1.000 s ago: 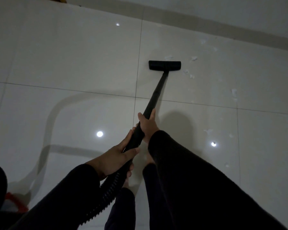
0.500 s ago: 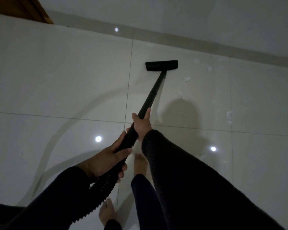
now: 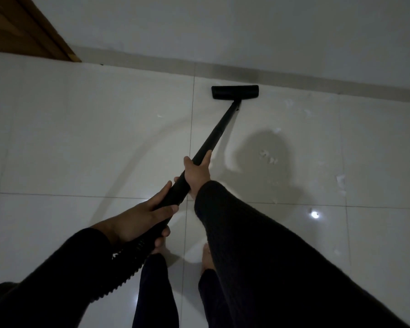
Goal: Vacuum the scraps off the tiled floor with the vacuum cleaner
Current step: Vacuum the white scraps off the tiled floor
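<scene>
Both hands wrap the wand (image 3: 213, 138): right hand (image 3: 196, 172) ahead to steer, left hand (image 3: 140, 220) back to push. Nozzle (image 3: 234, 92) flat near the baseboard (image 3: 317, 82); scraps (image 3: 268, 157) lie right of it.

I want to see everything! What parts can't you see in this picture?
Head view:
- Vacuum body: cut off at the lower left edge; only its hose shows.
- Left hand palm: hidden against the wand.
- Scraps: too small and dim to identify.
- Feet: mostly hidden by sleeves.

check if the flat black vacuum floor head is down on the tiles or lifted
Down: the flat black vacuum floor head appears to sit flat on the pale tiled floor.
</scene>
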